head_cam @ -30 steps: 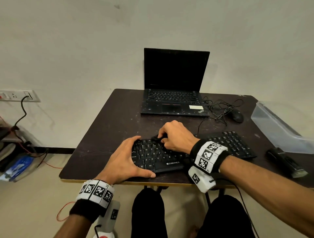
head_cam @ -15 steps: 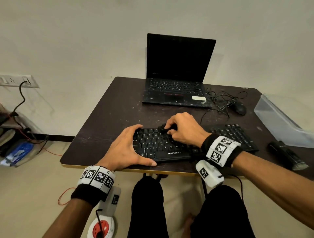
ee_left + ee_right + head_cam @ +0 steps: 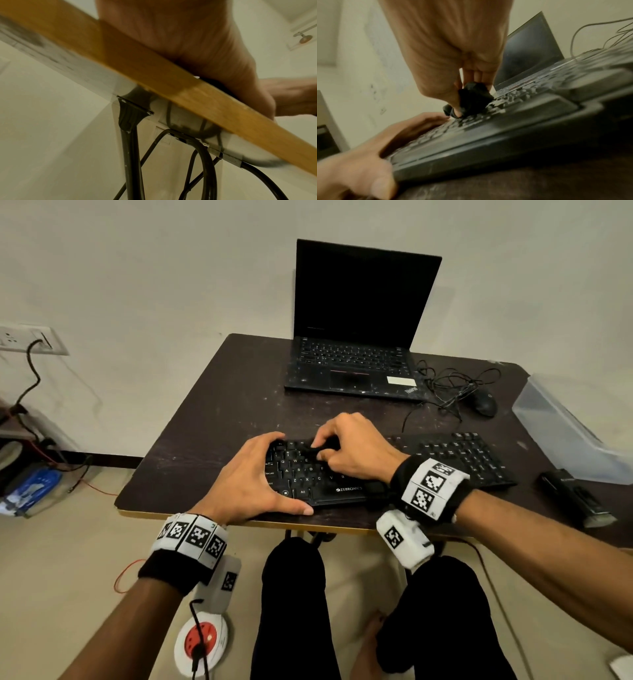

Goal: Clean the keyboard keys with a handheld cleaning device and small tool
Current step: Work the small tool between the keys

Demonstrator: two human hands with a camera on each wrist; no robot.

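A black keyboard [image 3: 462, 457] lies near the front edge of the dark table [image 3: 212, 440]. My left hand [image 3: 274, 474] grips its left end, thumb along the front edge and fingers curled over the far corner. My right hand [image 3: 320, 448] pinches a small black lump, the cleaning tool [image 3: 325, 445], and presses it onto the upper key rows at the left. In the right wrist view the fingers [image 3: 471, 75] hold the black tool [image 3: 472, 100] down on the keys [image 3: 496, 108], with the left hand [image 3: 368, 155] beside it. The left wrist view shows only my palm [image 3: 188, 47] above the table's wooden edge [image 3: 154, 75].
An open laptop [image 3: 359, 337] stands at the back. A wired mouse [image 3: 483, 404] with tangled cable lies to its right. A clear plastic box [image 3: 565, 433] and a black handheld device [image 3: 575, 501] sit at the table's right. My knees are under the front edge.
The right hand has shifted the black tool slightly over the upper key rows. The left hand keeps its hold on the keyboard's end. The head view has moved.
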